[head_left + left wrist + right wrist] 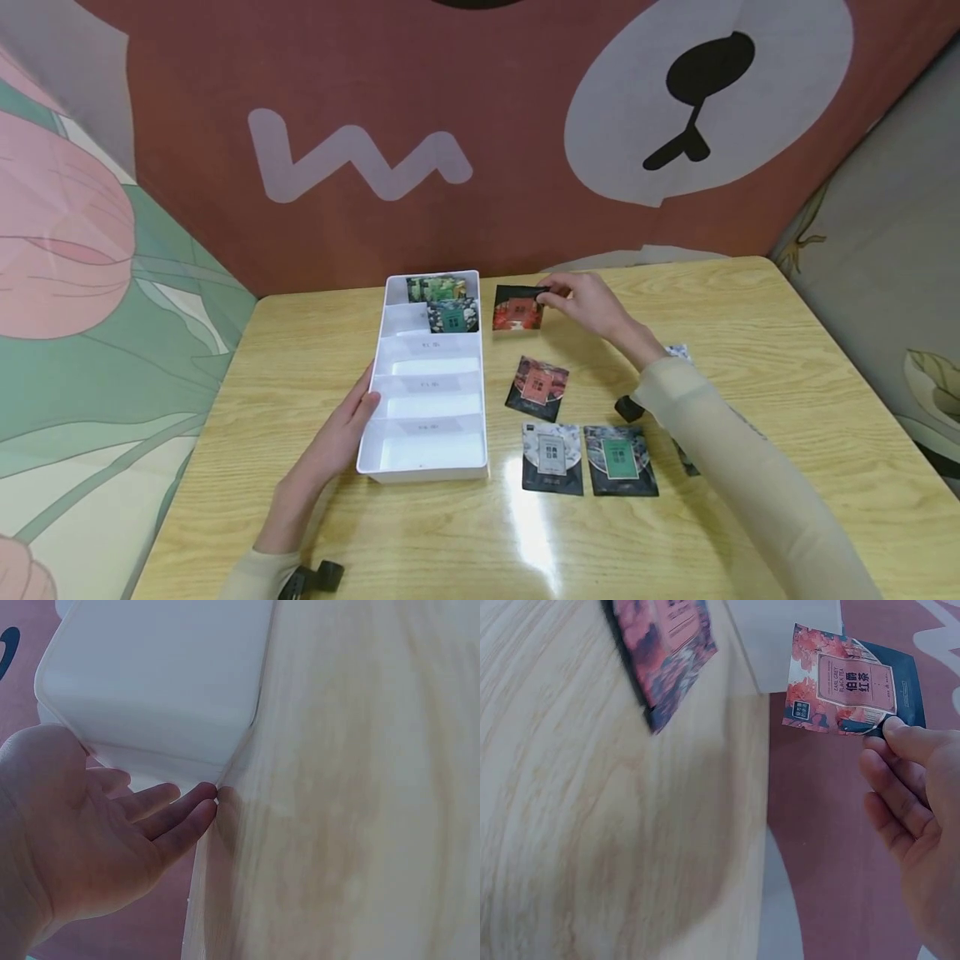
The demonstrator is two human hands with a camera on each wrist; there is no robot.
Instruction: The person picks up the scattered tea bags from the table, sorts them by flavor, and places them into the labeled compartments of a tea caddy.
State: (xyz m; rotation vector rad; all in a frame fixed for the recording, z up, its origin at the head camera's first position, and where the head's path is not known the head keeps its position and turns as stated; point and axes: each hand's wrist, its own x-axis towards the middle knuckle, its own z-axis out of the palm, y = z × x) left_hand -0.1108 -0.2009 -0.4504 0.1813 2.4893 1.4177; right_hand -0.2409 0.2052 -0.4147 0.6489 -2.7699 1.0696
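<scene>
My right hand (581,302) pinches the corner of a black and red tea sachet (851,682) between thumb and fingers, just right of the white divided box (430,476). Its label reads Earl Grey black tea. My left hand (97,832) rests along the box's left side, fingers extended, with the fingertips low by the table and the thumb at the rim. A sachet with yellow-green print (438,289) lies in the farthest compartment. Another sachet with a green label (453,317) leans in the second one; the three nearer compartments hold no sachets.
On the table (450,542) right of the box lie a red-labelled sachet (537,388), a grey-labelled sachet (552,458) and a green-labelled sachet (621,461). More sachets (678,352) are partly hidden under my right forearm. A patterned cloth (360,233) hangs behind the table.
</scene>
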